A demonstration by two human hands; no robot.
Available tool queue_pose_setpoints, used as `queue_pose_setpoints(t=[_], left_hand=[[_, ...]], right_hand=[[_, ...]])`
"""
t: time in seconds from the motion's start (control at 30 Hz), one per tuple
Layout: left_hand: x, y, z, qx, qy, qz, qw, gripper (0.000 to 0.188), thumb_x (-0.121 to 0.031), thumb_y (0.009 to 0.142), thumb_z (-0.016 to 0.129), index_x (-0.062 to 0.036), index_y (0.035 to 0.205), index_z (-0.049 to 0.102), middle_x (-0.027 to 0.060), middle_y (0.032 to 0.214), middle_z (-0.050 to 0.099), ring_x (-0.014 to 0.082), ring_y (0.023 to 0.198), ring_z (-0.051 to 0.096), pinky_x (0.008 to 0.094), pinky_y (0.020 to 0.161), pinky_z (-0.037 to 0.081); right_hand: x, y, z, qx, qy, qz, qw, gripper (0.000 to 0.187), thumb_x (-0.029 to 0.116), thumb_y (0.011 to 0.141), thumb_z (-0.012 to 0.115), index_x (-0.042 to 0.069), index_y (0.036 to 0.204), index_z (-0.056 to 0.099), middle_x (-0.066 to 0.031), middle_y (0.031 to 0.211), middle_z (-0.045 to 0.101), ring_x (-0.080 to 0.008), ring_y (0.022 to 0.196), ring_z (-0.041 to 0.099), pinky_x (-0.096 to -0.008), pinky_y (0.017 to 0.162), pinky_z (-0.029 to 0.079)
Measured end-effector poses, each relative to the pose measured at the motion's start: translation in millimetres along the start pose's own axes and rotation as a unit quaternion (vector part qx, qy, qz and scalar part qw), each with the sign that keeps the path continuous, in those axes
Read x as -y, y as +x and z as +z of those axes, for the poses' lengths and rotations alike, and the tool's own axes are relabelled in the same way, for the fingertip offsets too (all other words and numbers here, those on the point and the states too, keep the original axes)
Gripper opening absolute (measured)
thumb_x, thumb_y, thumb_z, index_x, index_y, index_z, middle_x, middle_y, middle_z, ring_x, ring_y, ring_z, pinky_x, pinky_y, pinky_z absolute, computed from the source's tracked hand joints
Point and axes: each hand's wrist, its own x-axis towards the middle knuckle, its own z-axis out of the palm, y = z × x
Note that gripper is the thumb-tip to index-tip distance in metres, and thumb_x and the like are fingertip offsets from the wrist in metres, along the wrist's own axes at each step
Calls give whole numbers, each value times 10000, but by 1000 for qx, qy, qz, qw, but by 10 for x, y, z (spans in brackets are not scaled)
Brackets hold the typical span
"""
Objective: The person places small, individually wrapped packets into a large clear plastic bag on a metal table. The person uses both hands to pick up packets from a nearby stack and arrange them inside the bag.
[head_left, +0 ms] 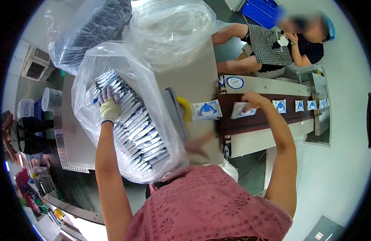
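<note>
My left hand (109,105), in a striped knit glove, lies with fingers stretched out on the rows of silvery packets (139,127) inside a large clear plastic bag (83,80). My right hand (253,101) is bare and closes from above on a white-and-blue packet (242,111) over the dark conveyor belt (270,120). Its fingertips are partly hidden. Another packet with a blue dolphin picture (206,110) sits at the belt's near end, by the steel table (201,76). More packets (279,106) form a line along the belt to the right.
A yellow ring (184,109), probably a tape roll, and a grey folded piece (173,114) lie beside the bag. Behind are a second filled bag (91,34) and a crumpled clear bag (169,30). A person (274,46) sits beyond the belt, near a blue crate (259,13).
</note>
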Motion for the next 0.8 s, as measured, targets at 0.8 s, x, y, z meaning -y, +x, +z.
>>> queue_pose_setpoints(t=[0.8], left_hand=[[-119, -5, -267, -6, -62, 3, 998, 536, -396, 868, 455, -125, 1329, 417, 142, 1423, 350, 424, 1314, 276, 592, 1025, 264]], right_hand=[[2606, -211, 1564, -182, 268, 175, 930, 749, 205, 535, 817, 25, 1162, 449, -167, 1051, 561, -346, 988, 556, -420, 880, 460]])
